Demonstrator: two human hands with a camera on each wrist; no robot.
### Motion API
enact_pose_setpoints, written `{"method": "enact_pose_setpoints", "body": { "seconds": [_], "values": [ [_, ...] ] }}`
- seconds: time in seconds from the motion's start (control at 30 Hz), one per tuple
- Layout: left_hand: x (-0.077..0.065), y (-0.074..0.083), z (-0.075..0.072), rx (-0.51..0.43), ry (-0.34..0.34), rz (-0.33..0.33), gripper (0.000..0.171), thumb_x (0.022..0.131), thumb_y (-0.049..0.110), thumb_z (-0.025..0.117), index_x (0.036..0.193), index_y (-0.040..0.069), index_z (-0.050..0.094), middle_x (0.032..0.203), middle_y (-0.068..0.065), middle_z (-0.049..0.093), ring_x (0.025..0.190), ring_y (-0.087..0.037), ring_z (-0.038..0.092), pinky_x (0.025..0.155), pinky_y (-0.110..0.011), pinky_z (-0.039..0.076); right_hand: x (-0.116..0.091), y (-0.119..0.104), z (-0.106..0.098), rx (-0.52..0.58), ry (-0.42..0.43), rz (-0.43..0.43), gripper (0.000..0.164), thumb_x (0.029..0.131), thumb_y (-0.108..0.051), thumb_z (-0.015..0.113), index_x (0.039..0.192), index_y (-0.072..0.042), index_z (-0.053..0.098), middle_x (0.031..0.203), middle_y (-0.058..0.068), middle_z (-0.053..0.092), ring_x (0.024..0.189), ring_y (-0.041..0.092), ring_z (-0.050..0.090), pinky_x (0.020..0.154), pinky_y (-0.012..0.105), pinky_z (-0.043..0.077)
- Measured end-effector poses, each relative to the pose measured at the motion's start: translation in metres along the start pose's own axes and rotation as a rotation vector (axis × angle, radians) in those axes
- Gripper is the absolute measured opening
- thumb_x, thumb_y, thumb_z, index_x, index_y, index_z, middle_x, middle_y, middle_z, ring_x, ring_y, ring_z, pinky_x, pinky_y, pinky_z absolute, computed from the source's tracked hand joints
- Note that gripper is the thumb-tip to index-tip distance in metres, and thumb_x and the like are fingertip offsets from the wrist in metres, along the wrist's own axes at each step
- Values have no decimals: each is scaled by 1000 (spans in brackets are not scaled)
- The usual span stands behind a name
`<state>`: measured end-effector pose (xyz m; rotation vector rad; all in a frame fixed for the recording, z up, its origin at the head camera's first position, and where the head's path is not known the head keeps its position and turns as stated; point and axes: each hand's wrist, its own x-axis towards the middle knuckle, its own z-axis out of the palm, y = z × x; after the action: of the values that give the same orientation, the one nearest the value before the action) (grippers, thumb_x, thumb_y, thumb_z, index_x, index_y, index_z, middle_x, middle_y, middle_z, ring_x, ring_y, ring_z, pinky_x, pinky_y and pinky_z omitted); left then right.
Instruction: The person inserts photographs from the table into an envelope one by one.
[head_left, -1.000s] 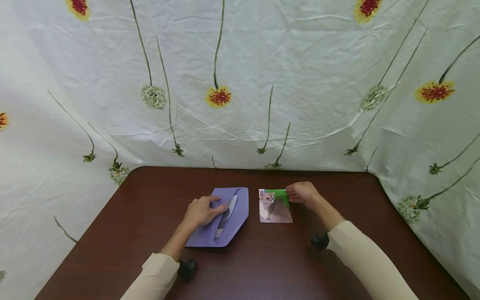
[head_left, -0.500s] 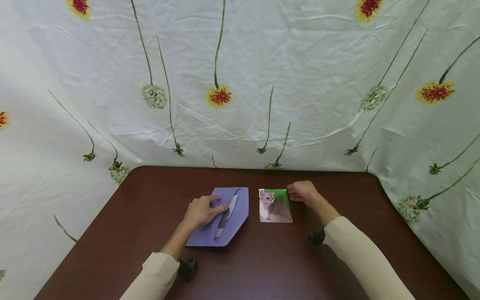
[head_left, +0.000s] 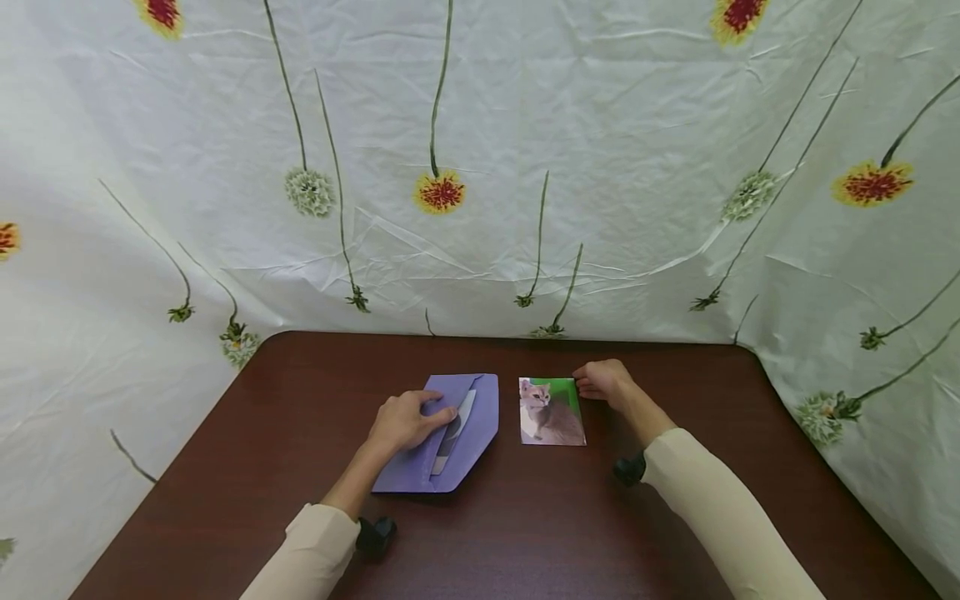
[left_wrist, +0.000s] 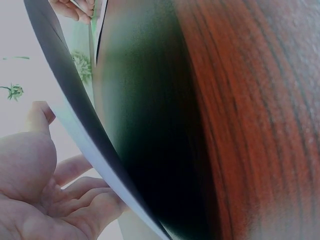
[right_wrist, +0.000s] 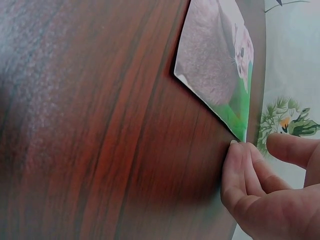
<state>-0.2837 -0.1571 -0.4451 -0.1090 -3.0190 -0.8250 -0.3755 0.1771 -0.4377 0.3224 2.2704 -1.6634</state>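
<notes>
A lilac envelope (head_left: pixel 474 446) lies on the dark wooden table, its flap folded out to the right. Inside its slit shows a white-and-grey card or sheet (head_left: pixel 454 433). My left hand (head_left: pixel 403 421) rests on the envelope, thumb by the slit and fingers spread toward its far edge. To the right lies a square cat photo (head_left: pixel 551 412) with a green background. My right hand (head_left: pixel 606 382) is at its far right corner. In the right wrist view the fingertips (right_wrist: pixel 235 150) touch that corner, and the thumb (right_wrist: pixel 292 149) stands apart from them.
The reddish-brown table (head_left: pixel 510 533) has rounded far corners. A white cloth (head_left: pixel 480 108) printed with flowers hangs behind it and along both sides. Each wrist wears a small black camera, such as the left wrist's camera (head_left: pixel 377 537).
My right wrist and forearm have shifted slightly leftward and away, while the fingers stay at the photo's corner. The left hand, envelope and photo keep their places.
</notes>
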Motion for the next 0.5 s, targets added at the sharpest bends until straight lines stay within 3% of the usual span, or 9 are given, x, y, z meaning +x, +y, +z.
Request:
{"method": "enact_pose_setpoints", "body": {
  "seconds": [0.17, 0.5],
  "values": [
    [0, 1, -1, 7, 3, 6, 53, 94, 45, 67, 133, 8, 68, 133, -22, 66, 125, -43, 60, 99, -57, 49, 1, 0, 0, 2, 3, 1, 39, 96, -5, 58, 129, 14, 59, 125, 26, 65, 103, 28, 67, 96, 38, 56],
    [-1, 3, -1, 10, 2, 9, 54, 94, 45, 67, 133, 8, 68, 133, -23, 65, 125, -43, 60, 98, -57, 49, 1, 2, 0, -7, -4, -8, 35, 93, -3, 60, 122, 15, 64, 99, 9, 65, 89, 19, 64, 90, 33, 58]
  ]
}}
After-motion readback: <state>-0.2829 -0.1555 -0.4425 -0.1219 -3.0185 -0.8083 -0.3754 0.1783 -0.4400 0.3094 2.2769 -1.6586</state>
